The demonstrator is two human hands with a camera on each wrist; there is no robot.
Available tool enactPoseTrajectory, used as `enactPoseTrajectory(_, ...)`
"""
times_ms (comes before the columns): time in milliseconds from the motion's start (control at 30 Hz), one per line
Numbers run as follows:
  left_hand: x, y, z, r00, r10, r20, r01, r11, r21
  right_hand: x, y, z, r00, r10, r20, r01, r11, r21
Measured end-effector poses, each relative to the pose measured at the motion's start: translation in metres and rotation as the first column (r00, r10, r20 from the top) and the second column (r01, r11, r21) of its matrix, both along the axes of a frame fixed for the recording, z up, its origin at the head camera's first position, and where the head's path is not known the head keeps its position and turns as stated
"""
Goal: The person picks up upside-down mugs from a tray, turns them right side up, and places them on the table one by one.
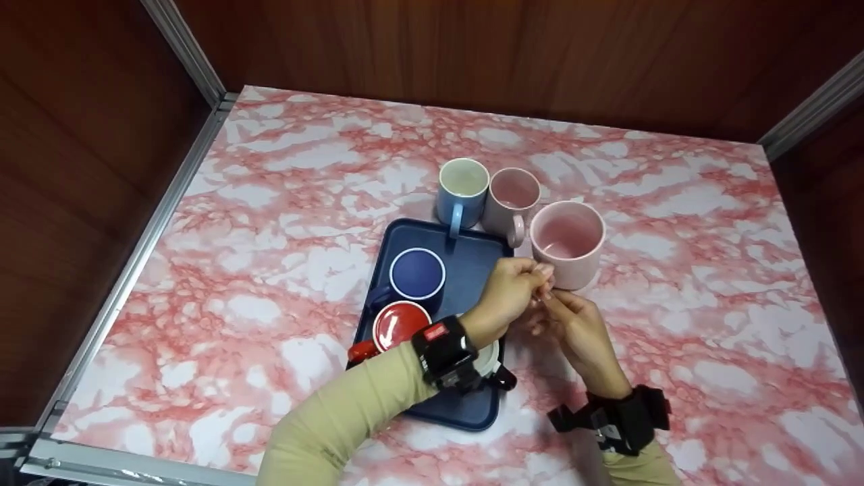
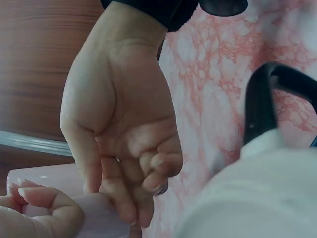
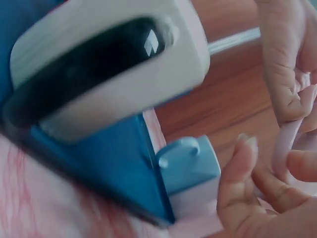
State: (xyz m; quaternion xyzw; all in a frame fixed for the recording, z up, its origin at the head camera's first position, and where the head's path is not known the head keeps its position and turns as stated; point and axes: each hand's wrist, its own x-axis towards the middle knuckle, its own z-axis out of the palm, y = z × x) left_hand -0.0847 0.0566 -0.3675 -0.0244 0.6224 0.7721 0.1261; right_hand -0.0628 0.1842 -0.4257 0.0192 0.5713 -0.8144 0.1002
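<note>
The large pink mug (image 1: 582, 270) stands just right of the tray, its handle side hidden by my hands in the head view. My left hand (image 1: 509, 293) curls its fingers at the near side of this mug. From the right, my right hand (image 1: 582, 334) meets it, thumb and forefinger together. Between both hands a pale pink handle (image 3: 285, 148) shows in the right wrist view, pinched by the fingers. Under my left wrist a cream mug (image 2: 257, 198) with a black handle (image 3: 94, 74) sits on the dark blue tray (image 1: 462, 412).
On the tray also stand a navy mug (image 1: 417, 273) and a red mug (image 1: 401, 324). Beyond its far edge are a light blue mug (image 1: 459, 202) and a smaller pink mug (image 1: 503, 219). Brown wood panels (image 1: 472, 61) border the marbled table (image 1: 283, 223).
</note>
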Motion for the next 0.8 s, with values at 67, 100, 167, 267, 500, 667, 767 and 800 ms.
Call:
enactPoseTrajectory(67, -0.006, 0.006, 0.000, 1.000, -0.001, 0.016, 0.002, 0.998, -0.070, -0.005, 0.014, -0.016, 1.000, -0.023, -0.016, 0.024, 0.999, 0.048)
enactPoseTrajectory(100, -0.009, 0.009, 0.001, 1.000, 0.001, 0.029, 0.002, 0.996, -0.094, -0.009, 0.023, -0.028, 0.999, -0.030, -0.030, 0.032, 0.999, 0.044)
enactPoseTrajectory(167, -0.017, 0.015, 0.001, 0.998, 0.009, 0.070, -0.001, 0.993, -0.118, -0.018, 0.041, -0.053, 0.997, -0.067, -0.046, 0.069, 0.997, 0.032)
enactPoseTrajectory(267, -0.028, 0.025, 0.000, 0.991, 0.024, 0.129, -0.004, 0.988, -0.152, -0.029, 0.065, -0.084, 0.990, -0.127, -0.059, 0.123, 0.990, -0.072)
enactPoseTrajectory(500, -0.044, 0.043, -0.013, 0.983, 0.062, 0.172, -0.019, 0.970, -0.242, -0.024, 0.070, -0.083, 0.983, -0.169, -0.067, 0.160, 0.979, -0.124)
enactPoseTrajectory(667, -0.051, 0.053, -0.019, 0.970, 0.121, 0.212, -0.064, 0.963, -0.261, -0.025, 0.075, -0.093, 0.985, -0.152, -0.084, 0.140, 0.981, -0.138)
enactPoseTrajectory(767, -0.058, 0.057, -0.025, 0.959, 0.148, 0.241, -0.083, 0.962, -0.259, -0.023, 0.071, -0.084, 0.985, -0.146, -0.087, 0.129, 0.976, -0.178)
enactPoseTrajectory(800, -0.061, 0.058, -0.030, 0.956, 0.155, 0.248, -0.091, 0.964, -0.249, -0.023, 0.070, -0.083, 0.985, -0.149, -0.089, 0.133, 0.977, -0.166)
